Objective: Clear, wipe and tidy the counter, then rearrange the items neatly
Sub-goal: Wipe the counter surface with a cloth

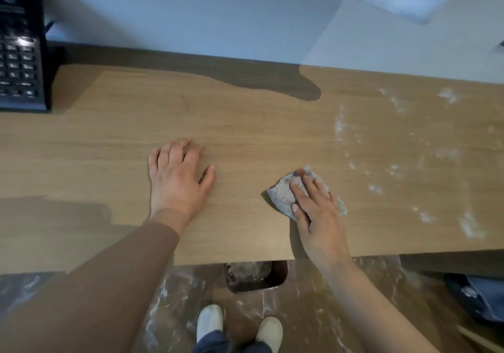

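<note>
A brown sleeve leads to the left hand, which lies flat on the counter, fingers relaxed and holding nothing. The right hand presses a cloth onto the wood near the front edge, fingers straight on top, not curled round it. White powder streaks the counter to the right, apart from the cloth. A bin sits below the edge and a phone at far left. A hard sweep could push powder past the bin onto the floor, or the unclamped cloth could slip.
</note>
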A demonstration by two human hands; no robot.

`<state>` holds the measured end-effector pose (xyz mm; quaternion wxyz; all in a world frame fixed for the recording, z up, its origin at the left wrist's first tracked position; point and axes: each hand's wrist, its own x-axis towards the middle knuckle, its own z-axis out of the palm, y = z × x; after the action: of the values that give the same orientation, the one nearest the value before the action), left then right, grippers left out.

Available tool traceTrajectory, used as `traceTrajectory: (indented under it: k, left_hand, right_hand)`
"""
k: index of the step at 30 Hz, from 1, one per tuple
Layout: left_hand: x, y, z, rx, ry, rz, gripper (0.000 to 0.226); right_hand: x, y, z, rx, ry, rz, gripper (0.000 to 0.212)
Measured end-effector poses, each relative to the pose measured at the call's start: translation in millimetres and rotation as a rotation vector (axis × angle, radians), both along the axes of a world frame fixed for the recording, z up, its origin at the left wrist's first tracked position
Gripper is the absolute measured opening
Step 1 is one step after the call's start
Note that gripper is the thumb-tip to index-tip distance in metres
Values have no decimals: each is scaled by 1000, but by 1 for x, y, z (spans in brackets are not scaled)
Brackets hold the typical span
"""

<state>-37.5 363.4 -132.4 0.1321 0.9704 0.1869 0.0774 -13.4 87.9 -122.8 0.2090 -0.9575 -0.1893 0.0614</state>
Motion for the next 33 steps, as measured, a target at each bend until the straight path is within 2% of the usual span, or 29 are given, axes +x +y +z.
traceTrajectory:
  k: [7,10,13,16,20,23,27,33]
  left_hand:
    - [-2,-2,1,9,7,-12,47]
    - [-2,-4,5,34,62,-31,49]
    - [-9,-12,11,-13,89,-156,56]
    - [-21,-32,14,-49,39,-227,56]
    - [-38,-67,15,-73,-28,-215,49]
    - [-43,-86,15,-61,-32,-243,45]
    - [-38,-110,24,-102,16,-215,52]
    - [-23,-138,25,-94,39,-177,60]
  right_hand:
    - [-47,-16,-1,39,-10,32,49]
    - [-66,-23,0,92,1,52,47]
    - [-83,-37,-1,162,-20,89,43]
    - [-98,-56,-7,239,-57,151,39]
    - [-110,-79,-7,297,29,205,38]
    - [-113,-93,-3,299,67,178,38]
    - [-106,-107,5,359,71,148,39]
    - [-71,-117,32,425,-21,60,38]
